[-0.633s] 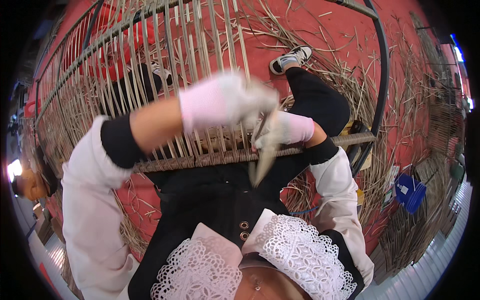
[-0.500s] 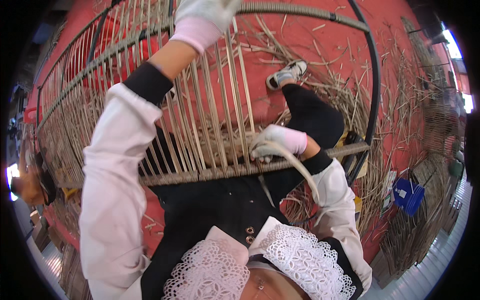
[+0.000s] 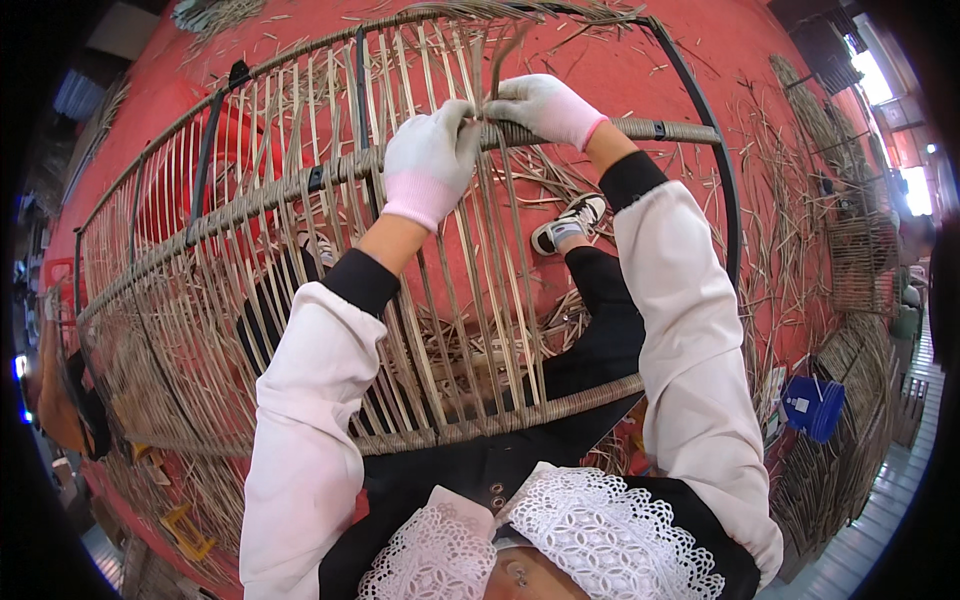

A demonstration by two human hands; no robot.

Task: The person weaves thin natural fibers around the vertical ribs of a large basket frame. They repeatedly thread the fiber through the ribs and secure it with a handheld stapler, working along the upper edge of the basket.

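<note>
So now both gloved hands, left hand [image 3: 432,155] and right hand [image 3: 545,105], have moved up, pinching one rattan strand [image 3: 497,75] at the wrapped upper bar [image 3: 660,129].

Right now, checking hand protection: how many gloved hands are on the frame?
2. The left hand grips the wrapped upper bar; the right hand pinches a strand just beside it on that bar.
</note>
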